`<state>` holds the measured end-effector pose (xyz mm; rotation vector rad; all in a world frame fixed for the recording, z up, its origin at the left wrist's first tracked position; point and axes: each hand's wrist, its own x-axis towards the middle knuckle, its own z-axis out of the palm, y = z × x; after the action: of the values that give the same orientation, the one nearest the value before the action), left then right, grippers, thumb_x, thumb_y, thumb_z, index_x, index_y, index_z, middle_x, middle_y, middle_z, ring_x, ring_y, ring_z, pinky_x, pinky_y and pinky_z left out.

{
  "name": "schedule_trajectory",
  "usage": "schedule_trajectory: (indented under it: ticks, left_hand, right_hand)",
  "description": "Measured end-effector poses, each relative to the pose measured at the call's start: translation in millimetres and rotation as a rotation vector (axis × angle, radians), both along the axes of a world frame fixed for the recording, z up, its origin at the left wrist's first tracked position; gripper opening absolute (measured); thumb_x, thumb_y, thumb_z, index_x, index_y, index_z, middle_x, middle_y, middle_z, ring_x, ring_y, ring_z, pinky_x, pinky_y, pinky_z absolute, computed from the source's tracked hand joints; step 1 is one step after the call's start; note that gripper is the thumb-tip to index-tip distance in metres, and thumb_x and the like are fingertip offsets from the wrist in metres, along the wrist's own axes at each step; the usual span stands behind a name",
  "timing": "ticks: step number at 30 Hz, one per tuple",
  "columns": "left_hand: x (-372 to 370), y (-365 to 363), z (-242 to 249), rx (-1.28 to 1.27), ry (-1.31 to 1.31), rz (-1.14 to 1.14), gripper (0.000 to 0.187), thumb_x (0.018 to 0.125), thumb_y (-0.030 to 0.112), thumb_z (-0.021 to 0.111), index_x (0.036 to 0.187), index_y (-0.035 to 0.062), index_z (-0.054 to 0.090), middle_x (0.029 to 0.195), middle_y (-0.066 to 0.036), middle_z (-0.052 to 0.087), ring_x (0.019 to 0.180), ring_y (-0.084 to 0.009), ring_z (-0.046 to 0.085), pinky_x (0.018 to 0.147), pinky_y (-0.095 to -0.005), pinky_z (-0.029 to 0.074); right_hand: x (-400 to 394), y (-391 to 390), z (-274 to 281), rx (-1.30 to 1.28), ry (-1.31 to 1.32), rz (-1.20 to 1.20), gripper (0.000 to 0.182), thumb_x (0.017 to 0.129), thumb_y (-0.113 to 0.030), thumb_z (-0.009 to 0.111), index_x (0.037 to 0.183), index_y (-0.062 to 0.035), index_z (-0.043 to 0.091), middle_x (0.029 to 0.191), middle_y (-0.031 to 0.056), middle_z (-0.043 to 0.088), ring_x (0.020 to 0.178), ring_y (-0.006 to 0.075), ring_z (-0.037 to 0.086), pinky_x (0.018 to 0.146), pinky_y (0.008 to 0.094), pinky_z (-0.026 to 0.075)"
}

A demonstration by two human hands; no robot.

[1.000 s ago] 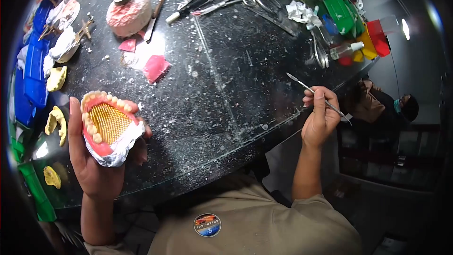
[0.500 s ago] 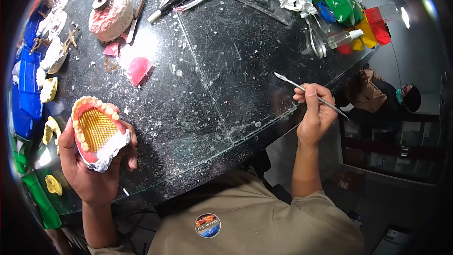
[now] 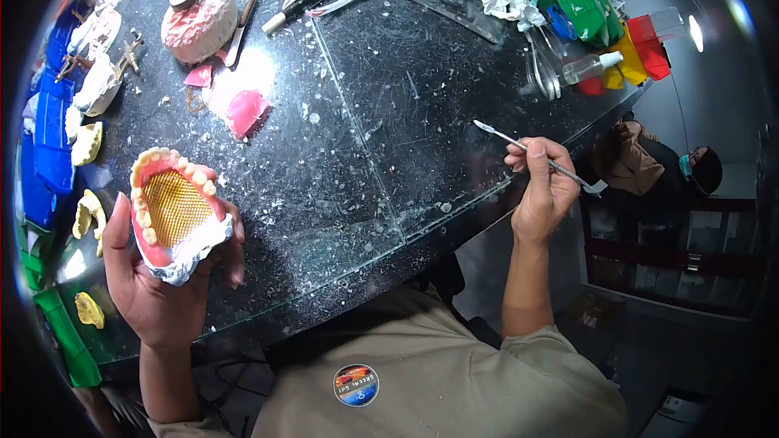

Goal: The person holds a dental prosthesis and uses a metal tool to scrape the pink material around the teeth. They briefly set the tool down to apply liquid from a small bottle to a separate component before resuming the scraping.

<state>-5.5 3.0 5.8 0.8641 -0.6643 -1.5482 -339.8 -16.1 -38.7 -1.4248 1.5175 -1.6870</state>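
My left hand (image 3: 162, 304) is closed around an upper denture (image 3: 148, 237) on a white plaster model, at the left above the table. The denture has pink gum, a row of cream teeth and a gold mesh (image 3: 180, 204) across its palate. Its teeth point away from me, and the white plaster (image 3: 199, 250) shows at the near edge. Over the front edge of the table, my right hand (image 3: 544, 186) grips a thin metal wax carver (image 3: 510, 140) like a pen. The carver's pale blade tip points up and left, well apart from the denture.
Pink wax pieces (image 3: 247, 113) and a pink-topped round block (image 3: 199, 26) lie beyond the denture. A knife (image 3: 247, 12), pliers and scissors lie at the back. Yellowish casts (image 3: 88, 215) and blue bins (image 3: 47, 150) line the left. A spray bottle (image 3: 586, 69) lies right; a person (image 3: 649, 158) sits beyond.
The denture has shifted slightly up and right in view and turned a little in my left hand. My right hand and the carver have hardly moved.
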Motion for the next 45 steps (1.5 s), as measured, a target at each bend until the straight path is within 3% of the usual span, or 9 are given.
schedule_trajectory:
  ticks: [7,10,14,18,23,26,27,32,45]
  left_hand:
    - [2,3,-6,-0.136,-0.115,0.044,0.05,0.087,0.025,0.053,0.124,-0.0039,0.035,0.113,-0.025,0.046,0.077,-0.0289,0.054,0.042,-0.0302,0.047]
    - [1,5,-6,-0.23,-0.318,0.025,0.048,0.092,0.031,0.043,0.124,-0.0042,0.035,0.112,-0.025,0.046,0.076,-0.0278,0.055,0.043,-0.0293,0.047]
    - [-8,0,15,0.133,0.048,0.026,0.056,0.096,0.04,0.017,0.122,-0.0038,0.04,0.098,-0.023,0.055,0.071,-0.0246,0.056,0.046,-0.0276,0.046]
    - [8,2,1,0.056,0.147,-0.216,0.063,0.093,0.05,0.016,0.121,0.0019,0.044,0.097,-0.018,0.059,0.082,-0.0259,0.058,0.059,-0.0313,0.046]
    - [11,4,5,0.066,0.104,-0.194,0.065,0.093,0.051,0.015,0.126,0.0007,0.039,0.104,-0.018,0.058,0.089,-0.0281,0.059,0.065,-0.0315,0.047]
    - [14,5,5,0.026,0.17,-0.187,0.061,0.095,0.047,0.016,0.13,0.0012,0.035,0.112,-0.014,0.056,0.095,-0.0194,0.058,0.076,-0.0314,0.048]
    - [14,5,8,0.017,0.175,-0.191,0.061,0.095,0.045,0.016,0.133,0.0005,0.03,0.12,-0.014,0.051,0.108,-0.019,0.052,0.09,-0.0328,0.042]
    - [13,4,10,0.082,0.045,-0.138,0.067,0.09,0.056,0.024,0.131,0.0047,0.035,0.114,-0.013,0.055,0.095,-0.0226,0.06,0.071,-0.0329,0.052]
    - [9,3,18,0.125,-0.028,-0.127,0.067,0.089,0.057,0.024,0.131,0.0062,0.034,0.113,-0.013,0.055,0.094,-0.0204,0.059,0.071,-0.0324,0.051]
  right_hand:
    - [-1,-1,0,0.007,-0.007,0.011,0.015,0.087,-0.01,0.056,0.088,0.0046,0.058,0.076,0.0118,0.063,0.063,0.0121,0.059,0.06,0.0212,0.046]
    - [-2,0,2,0.017,-0.036,0.003,0.016,0.088,-0.011,0.055,0.088,0.0042,0.058,0.076,0.012,0.062,0.063,0.0124,0.058,0.06,0.0219,0.045]
    - [6,-6,11,-0.029,-0.209,0.048,0.017,0.088,-0.013,0.052,0.088,0.0037,0.057,0.077,0.013,0.061,0.062,0.0139,0.055,0.06,0.0242,0.044]
    - [58,-17,42,-0.186,-0.141,0.365,0.021,0.089,-0.018,0.053,0.087,0.0036,0.053,0.073,0.0154,0.059,0.057,0.0167,0.054,0.053,0.0252,0.044]
    - [123,-24,89,-0.214,0.061,0.707,0.031,0.089,-0.032,0.053,0.083,-0.0016,0.05,0.066,0.0106,0.054,0.054,0.0142,0.051,0.049,0.0239,0.04]
    - [144,-33,96,-0.278,0.248,0.757,0.034,0.089,-0.036,0.052,0.082,-0.0034,0.049,0.064,0.0084,0.052,0.052,0.0121,0.049,0.049,0.0228,0.037]
    - [147,-35,96,-0.279,0.28,0.771,0.034,0.088,-0.037,0.053,0.082,-0.0035,0.05,0.064,0.0084,0.053,0.052,0.0119,0.049,0.049,0.0227,0.037]
    - [154,-37,89,-0.227,0.302,0.801,0.034,0.088,-0.037,0.055,0.081,-0.0042,0.05,0.062,0.0079,0.053,0.052,0.0113,0.048,0.049,0.0225,0.037]
    - [157,-37,85,-0.189,0.283,0.768,0.034,0.087,-0.038,0.056,0.079,-0.0046,0.05,0.062,0.007,0.053,0.052,0.0106,0.048,0.05,0.0224,0.036]
